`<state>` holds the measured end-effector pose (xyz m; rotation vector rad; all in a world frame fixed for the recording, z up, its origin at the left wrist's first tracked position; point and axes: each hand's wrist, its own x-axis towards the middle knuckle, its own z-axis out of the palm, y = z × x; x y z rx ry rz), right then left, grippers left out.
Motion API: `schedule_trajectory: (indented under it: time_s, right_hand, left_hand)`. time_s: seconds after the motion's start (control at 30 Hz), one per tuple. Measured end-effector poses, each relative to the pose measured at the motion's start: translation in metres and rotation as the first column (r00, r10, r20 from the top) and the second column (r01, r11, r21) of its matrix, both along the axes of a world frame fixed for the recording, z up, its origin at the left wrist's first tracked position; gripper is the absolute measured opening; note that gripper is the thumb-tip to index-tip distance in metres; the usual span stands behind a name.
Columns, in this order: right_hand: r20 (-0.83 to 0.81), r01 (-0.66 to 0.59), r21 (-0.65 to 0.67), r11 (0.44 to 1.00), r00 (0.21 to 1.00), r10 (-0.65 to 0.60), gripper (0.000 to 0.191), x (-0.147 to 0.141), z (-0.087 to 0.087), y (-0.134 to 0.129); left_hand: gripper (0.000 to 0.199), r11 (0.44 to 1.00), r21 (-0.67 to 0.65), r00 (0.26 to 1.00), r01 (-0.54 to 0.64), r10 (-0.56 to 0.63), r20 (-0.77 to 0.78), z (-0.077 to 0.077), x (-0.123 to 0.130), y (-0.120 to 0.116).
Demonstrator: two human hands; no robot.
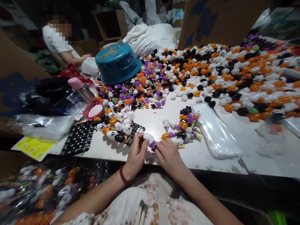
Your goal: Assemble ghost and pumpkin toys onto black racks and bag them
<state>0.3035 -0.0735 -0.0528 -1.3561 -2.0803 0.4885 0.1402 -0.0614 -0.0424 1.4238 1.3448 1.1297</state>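
Note:
A small toy with a white head and a purple lower part [149,139] is pinched between both hands above the front of the white table [152,118]. My left hand [136,153] grips its white head. My right hand [168,155] closes on the purple end; what its fingertips cover is hidden. Just beyond my right hand lies a group of toys [184,125] with orange, black, white and purple heads, some with yellow-striped ends. To the left, white, orange and black heads [118,126] are heaped by a black plastic grid [138,128].
A blue tub [117,62] stands upside down behind mixed small parts [142,84]. Many white, orange and black heads [222,72] cover the right side. Clear bags [217,134] lie at right. A pink-capped bottle [81,89] and red dish [93,111] stand left. A person [63,47] sits behind.

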Motion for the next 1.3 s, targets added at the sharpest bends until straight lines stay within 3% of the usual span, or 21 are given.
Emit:
schedule_trajectory:
  time_s: [0.27, 0.47, 0.57, 0.67, 0.73, 0.8, 0.87, 0.93, 1.0, 1.07, 1.13, 1.3]
  right_hand:
    - [-0.204, -0.146, -0.259, 0.955, 0.975, 0.093, 0.014, -0.049, -0.023, 0.006]
    - [-0.291, -0.189, -0.313, 0.931, 0.952, 0.095, 0.017, -0.065, -0.025, 0.001]
    - [-0.269, -0.118, -0.331, 0.936, 0.963, 0.026, 0.013, -0.065, -0.024, 0.0]
    - [-0.276, -0.043, -0.362, 0.931, 0.959, -0.063, 0.007, -0.06, -0.025, 0.003]
    - [-0.315, -0.046, -0.378, 0.925, 0.946, -0.082, 0.011, -0.058, -0.026, 0.009]
    - [-0.371, -0.053, -0.414, 0.909, 0.921, -0.116, 0.013, -0.058, -0.029, 0.019]
    - [-0.451, -0.055, -0.467, 0.883, 0.873, -0.184, 0.017, -0.063, -0.033, 0.031]
    - [-0.538, -0.059, -0.493, 0.868, 0.805, -0.25, 0.025, -0.072, -0.037, 0.046]
    - [-0.582, -0.031, -0.475, 0.879, 0.76, -0.288, 0.028, -0.081, -0.04, 0.062]
    - [-0.589, 0.011, -0.442, 0.897, 0.751, -0.299, 0.024, -0.09, -0.042, 0.078]
    - [-0.584, 0.028, -0.428, 0.903, 0.754, -0.301, 0.021, -0.097, -0.043, 0.091]
    - [-0.552, 0.033, -0.395, 0.918, 0.79, -0.266, 0.023, -0.109, -0.046, 0.108]
  left_hand:
    - [0.035, 0.975, -0.223, 0.968, 0.006, 0.05, 0.246, -0.009, -0.046, -0.023]
    - [0.037, 0.972, -0.232, 0.97, -0.049, 0.102, 0.22, -0.019, -0.051, -0.028]
    - [0.031, 0.988, -0.15, 0.997, -0.038, 0.048, 0.066, -0.022, -0.056, -0.035]
    - [0.022, 0.989, 0.146, 0.973, -0.034, 0.066, -0.222, -0.016, -0.071, -0.04]
    - [0.022, 0.902, 0.433, 0.91, 0.012, 0.17, -0.379, -0.003, -0.083, -0.035]
    - [0.032, 0.787, 0.605, 0.826, 0.12, 0.259, -0.501, 0.017, -0.094, -0.022]
    - [0.043, 0.741, 0.607, 0.719, 0.286, 0.253, -0.648, 0.036, -0.1, -0.002]
    - [0.05, 0.736, 0.501, 0.587, 0.455, 0.175, -0.79, 0.048, -0.101, 0.021]
    - [0.05, 0.73, 0.381, 0.465, 0.567, 0.098, -0.88, 0.052, -0.101, 0.042]
    - [0.044, 0.717, 0.317, 0.394, 0.621, 0.065, -0.917, 0.047, -0.101, 0.057]
    - [0.039, 0.707, 0.313, 0.382, 0.635, 0.065, -0.922, 0.04, -0.105, 0.066]
    - [0.032, 0.672, 0.394, 0.471, 0.627, 0.076, -0.879, 0.031, -0.116, 0.069]
